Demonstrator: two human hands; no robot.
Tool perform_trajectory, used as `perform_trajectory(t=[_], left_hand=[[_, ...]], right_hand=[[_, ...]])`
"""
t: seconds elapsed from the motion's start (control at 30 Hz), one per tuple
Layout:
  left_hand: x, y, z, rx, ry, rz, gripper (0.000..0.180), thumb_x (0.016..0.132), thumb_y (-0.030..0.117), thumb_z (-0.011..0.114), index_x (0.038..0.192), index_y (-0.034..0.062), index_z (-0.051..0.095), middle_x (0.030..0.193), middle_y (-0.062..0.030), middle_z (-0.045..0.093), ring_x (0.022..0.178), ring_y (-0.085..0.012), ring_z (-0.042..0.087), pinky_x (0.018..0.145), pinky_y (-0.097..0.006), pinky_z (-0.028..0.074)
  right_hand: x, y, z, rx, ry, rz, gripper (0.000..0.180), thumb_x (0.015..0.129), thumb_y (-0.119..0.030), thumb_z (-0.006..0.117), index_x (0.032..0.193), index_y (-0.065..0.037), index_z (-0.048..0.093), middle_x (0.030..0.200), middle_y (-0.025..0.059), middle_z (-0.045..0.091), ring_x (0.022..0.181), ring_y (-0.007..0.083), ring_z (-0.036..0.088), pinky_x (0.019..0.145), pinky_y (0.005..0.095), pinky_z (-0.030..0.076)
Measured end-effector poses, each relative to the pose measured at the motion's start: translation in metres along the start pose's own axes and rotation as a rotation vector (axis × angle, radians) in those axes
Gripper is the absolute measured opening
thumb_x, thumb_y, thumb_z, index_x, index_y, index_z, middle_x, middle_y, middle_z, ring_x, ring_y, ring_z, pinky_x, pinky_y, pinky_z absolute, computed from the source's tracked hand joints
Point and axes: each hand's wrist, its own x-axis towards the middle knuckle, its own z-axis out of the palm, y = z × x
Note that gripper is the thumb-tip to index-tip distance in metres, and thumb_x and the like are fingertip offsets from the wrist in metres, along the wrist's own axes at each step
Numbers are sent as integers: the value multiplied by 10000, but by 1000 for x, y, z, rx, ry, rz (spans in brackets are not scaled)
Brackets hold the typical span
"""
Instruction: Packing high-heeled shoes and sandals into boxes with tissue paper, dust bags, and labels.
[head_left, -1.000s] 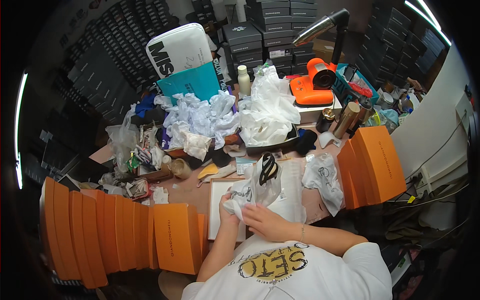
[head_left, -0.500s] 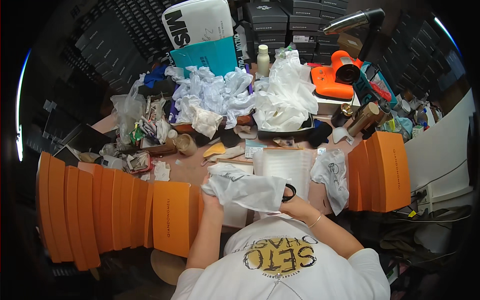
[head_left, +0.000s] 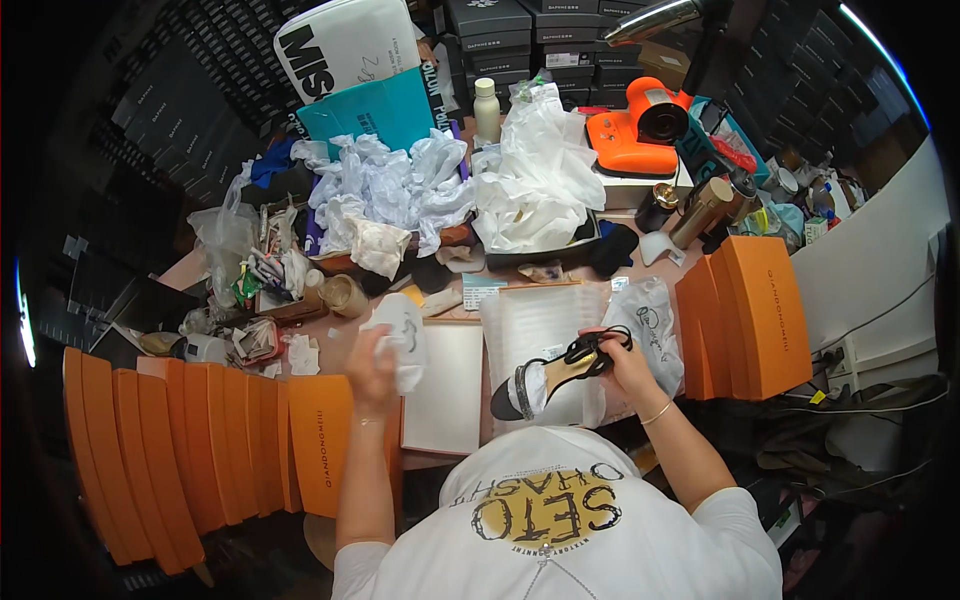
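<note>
A black strappy high-heeled sandal (head_left: 535, 388) hangs toe-down to the left from my right hand (head_left: 630, 370), whose fingers close round its ankle-strap end. White stuffing shows under its front strap. In my left hand (head_left: 371, 372) is a bunched white shoe bag (head_left: 405, 338), held apart from the sandal. Between my forearms lies an open shallow box (head_left: 440, 395) with a white inside. Translucent padding sheet (head_left: 510, 320) lies behind the sandal. A second white shoe bag (head_left: 655, 310), with dark script on it, rests beyond my right hand.
Orange boxes stand in a row (head_left: 220, 440) at the left and a shorter row (head_left: 765, 310) at the right. Farther back are heaps of white tissue paper (head_left: 535, 190), an orange appliance (head_left: 640, 135), a pale bottle (head_left: 486, 110) and metallic canisters (head_left: 703, 210).
The sandal, mostly covered by the bag before, is now out of it in my right hand. My left hand has moved left with the bag, and the hands are farther apart. The view has shifted.
</note>
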Motion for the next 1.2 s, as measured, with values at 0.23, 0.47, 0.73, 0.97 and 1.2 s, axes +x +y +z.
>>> perform_trajectory(t=[0.23,0.47,0.73,0.97,1.2], left_hand=[[-60,14,106,-1736,-958,-1157,822,938,616,255,1348,-83,394,1244,-274,546,1129,-353,569,1009,-453,405],[-48,60,100,-1633,-166,-1173,393,915,351,575,1167,54,523,912,-72,625,842,-201,637,763,-351,537],[-46,70,91,-1523,43,-1179,318,957,254,561,1183,35,519,1119,-61,586,1055,-170,536,947,-353,411],[-55,68,97,-1442,48,-1120,310,962,234,550,1201,39,519,1140,-58,579,1071,-161,520,940,-325,399],[-53,42,96,-1394,-72,-890,401,901,215,498,1211,-40,485,1149,-194,593,1069,-292,596,915,-392,494]], right_hand=[[11,-30,55,-76,-367,-53,360,791,1,403,1080,56,611,1034,143,648,984,216,633,893,324,506],[11,10,58,-218,-241,63,757,892,-314,641,1470,-58,226,1402,200,377,1195,267,499,938,363,462],[-23,20,87,46,-455,228,618,908,-97,601,1437,-57,283,1298,94,463,1154,189,525,941,398,533],[-29,26,86,191,-454,332,560,923,-84,575,1416,-51,313,1279,85,481,1116,183,551,928,392,542],[-23,21,83,-214,-580,333,530,933,-189,587,1383,2,383,1292,97,493,1107,202,561,908,350,515]])
